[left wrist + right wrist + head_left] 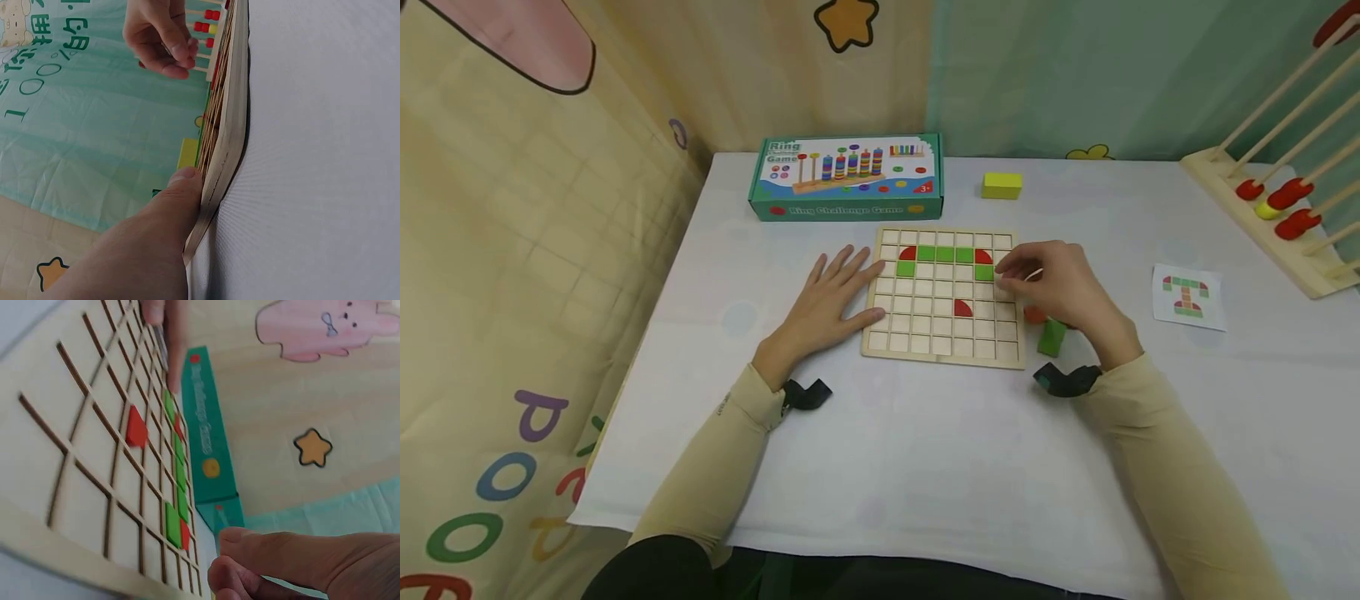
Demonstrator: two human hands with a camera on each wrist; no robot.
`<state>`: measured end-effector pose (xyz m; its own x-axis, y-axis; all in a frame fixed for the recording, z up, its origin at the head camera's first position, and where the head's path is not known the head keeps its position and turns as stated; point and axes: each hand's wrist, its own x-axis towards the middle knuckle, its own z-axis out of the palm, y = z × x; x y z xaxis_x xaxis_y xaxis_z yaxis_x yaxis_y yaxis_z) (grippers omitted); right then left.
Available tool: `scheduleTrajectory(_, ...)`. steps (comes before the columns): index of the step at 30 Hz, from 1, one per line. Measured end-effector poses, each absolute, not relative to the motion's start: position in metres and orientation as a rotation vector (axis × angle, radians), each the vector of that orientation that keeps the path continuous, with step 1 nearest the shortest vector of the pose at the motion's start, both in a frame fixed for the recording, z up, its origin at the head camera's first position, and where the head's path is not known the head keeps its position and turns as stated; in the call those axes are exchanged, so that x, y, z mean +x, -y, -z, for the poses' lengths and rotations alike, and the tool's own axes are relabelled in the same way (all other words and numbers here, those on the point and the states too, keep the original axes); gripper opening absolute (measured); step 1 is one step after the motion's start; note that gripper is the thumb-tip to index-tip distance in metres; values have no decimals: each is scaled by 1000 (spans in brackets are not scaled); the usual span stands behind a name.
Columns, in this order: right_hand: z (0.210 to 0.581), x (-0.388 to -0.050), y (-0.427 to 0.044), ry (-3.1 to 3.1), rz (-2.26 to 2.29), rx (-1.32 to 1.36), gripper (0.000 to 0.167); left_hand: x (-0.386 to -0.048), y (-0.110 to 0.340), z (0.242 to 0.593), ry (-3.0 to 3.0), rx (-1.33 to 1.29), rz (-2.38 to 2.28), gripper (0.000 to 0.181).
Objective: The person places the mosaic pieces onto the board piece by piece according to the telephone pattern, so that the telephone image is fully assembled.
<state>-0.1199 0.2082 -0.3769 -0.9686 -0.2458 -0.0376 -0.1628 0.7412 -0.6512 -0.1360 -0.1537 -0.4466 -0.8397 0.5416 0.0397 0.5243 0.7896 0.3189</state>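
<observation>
In the head view my left hand (831, 300) lies spread at the left side of the wooden grid board (943, 360), its thumb along the edge. My right hand (1056, 279) hovers at the board's right edge, fingers loosely bent, with no piece visible between them. Across an upper row run green squares (945, 254), with a red quarter-round (907, 252) at the left end and another (983, 257) at the right. Below each end is a green square (906, 268). A separate red quarter-round (962, 308) sits lower down. Partly under my right hand are a red piece (1033, 315) and green blocks (1052, 338).
A green game box (846, 179) stands at the back, with a yellow block (1002, 186) to its right. A pattern card (1189, 297) lies right of my right hand. The wooden rack (1270, 221) with rods and red and yellow rings occupies the far right.
</observation>
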Motion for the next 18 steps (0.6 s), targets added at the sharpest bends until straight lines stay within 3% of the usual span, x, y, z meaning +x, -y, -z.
scheduleTrajectory(9, 372, -132, -273, -2860, 928, -173, 28, -137, 153, 447, -2920, 875, -497, 80)
scheduleTrajectory(18, 381, -137, -284, -2715, 805, -126, 42, -137, 153, 446, -2920, 880, -492, 80)
